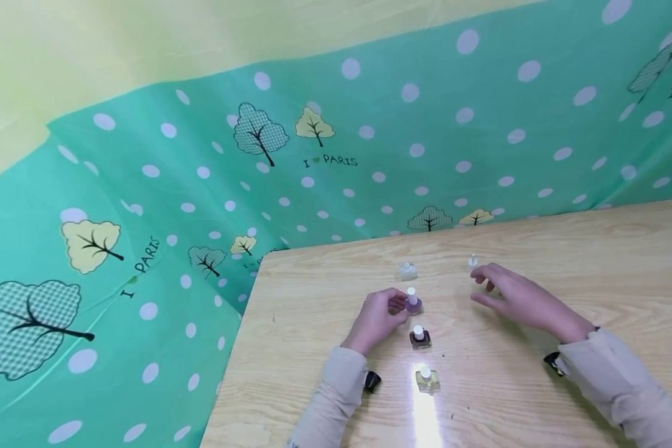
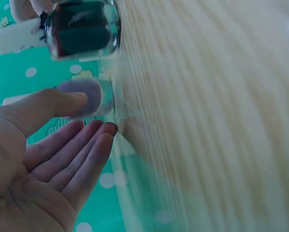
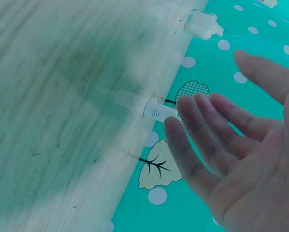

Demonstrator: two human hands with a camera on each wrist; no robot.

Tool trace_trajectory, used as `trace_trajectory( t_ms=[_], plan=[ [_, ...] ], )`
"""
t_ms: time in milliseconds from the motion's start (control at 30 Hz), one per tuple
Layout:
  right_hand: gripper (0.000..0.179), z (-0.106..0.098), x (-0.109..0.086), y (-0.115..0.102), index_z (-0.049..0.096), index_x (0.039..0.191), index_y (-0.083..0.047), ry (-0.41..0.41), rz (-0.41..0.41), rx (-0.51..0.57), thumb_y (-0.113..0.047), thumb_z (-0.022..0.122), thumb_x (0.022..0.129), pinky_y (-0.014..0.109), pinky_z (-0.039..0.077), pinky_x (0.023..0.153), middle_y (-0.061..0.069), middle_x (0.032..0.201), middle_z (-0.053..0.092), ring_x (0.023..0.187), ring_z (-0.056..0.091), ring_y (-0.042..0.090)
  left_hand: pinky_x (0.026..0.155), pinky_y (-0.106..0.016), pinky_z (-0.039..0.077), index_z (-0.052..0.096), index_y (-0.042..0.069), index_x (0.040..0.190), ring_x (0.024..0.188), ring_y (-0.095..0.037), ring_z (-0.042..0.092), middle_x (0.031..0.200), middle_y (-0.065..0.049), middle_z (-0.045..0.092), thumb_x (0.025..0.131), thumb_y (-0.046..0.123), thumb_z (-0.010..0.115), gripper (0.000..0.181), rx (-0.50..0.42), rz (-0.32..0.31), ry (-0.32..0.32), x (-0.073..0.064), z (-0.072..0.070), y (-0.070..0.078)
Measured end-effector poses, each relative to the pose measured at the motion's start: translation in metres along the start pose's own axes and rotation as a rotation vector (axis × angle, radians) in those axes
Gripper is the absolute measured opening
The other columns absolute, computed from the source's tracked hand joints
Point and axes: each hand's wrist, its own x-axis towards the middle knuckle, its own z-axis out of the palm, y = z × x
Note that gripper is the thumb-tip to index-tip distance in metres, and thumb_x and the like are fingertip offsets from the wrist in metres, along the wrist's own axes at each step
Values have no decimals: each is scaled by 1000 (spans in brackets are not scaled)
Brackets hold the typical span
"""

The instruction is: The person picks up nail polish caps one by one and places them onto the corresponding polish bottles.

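My left hand is beside a purple nail polish bottle with a white cap, its fingertips close to the bottle's left side. In the left wrist view the thumb overlaps the purple bottle, and the other fingers extend loosely with a gap to the thumb. My right hand hovers with spread, relaxed fingers. Just past its fingertips a white nail polish cap stands on the table, its brush pointing up. A clear, uncapped bottle stands farther back, between the hands.
Toward me from the purple bottle stand a dark nail polish bottle and a pale yellow one, both white-capped. The wooden table ends at a green dotted curtain behind and to the left.
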Motion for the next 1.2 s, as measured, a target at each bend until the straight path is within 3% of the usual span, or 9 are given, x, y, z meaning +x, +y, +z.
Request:
trace_trajectory(
  t_ms=[200, 500, 933, 1200],
  plan=[
    [43, -4, 3, 1, 57, 123, 8, -6, 70, 11, -21, 68, 94, 47, 57, 77, 21, 111, 63, 94, 65, 31, 87, -22, 55, 67, 3, 117, 95, -14, 67, 106, -7, 71, 88, 10, 73, 30, 36, -38, 46, -3, -7, -3],
    [51, -5, 12, 13, 52, 125, 14, -46, 176, 68, -25, 65, 96, 46, 57, 74, 29, 116, 61, 98, 63, 37, 95, -31, 54, 66, 4, 121, 106, -20, 67, 115, -8, 71, 90, 18, 73, 35, 58, -44, 132, 7, -9, -9],
    [55, -6, 33, 29, 47, 126, 20, -96, 155, 132, -22, 66, 96, 54, 54, 84, 35, 116, 58, 101, 61, 43, 94, -27, 53, 62, 5, 126, 106, -20, 65, 117, -9, 68, 91, 18, 72, 39, 18, -77, 131, 24, -10, -10],
    [50, -4, 43, 38, 48, 124, 19, -126, 167, 156, -19, 65, 96, 45, 53, 81, 27, 110, 59, 97, 59, 33, 88, -23, 55, 60, 4, 129, 103, -19, 68, 119, -10, 68, 92, 15, 71, 41, -29, -77, 153, 38, -7, -9]
  ],
)
